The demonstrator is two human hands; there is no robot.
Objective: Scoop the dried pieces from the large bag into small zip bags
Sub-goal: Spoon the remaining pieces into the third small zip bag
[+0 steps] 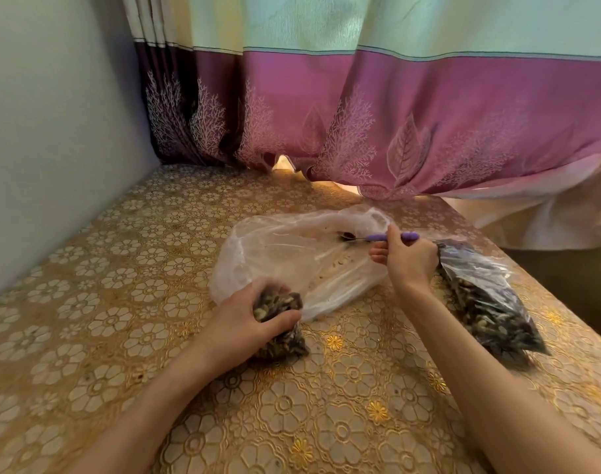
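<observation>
A large clear plastic bag (292, 254) lies flat and nearly empty in the middle of the table. My left hand (251, 316) grips the open top of a small zip bag (285, 340) full of dark dried pieces, standing at the large bag's near edge. My right hand (408, 261) holds a spoon (377, 237) by its purple handle, the bowl lying over the large bag's far right part. A second filled zip bag (490, 302) lies on the table just right of my right hand.
The table (121, 302) carries a gold floral cloth. A wall runs along its left side. A pink and green curtain (360, 114) hangs over the far edge. The table's right edge drops off past the filled bag.
</observation>
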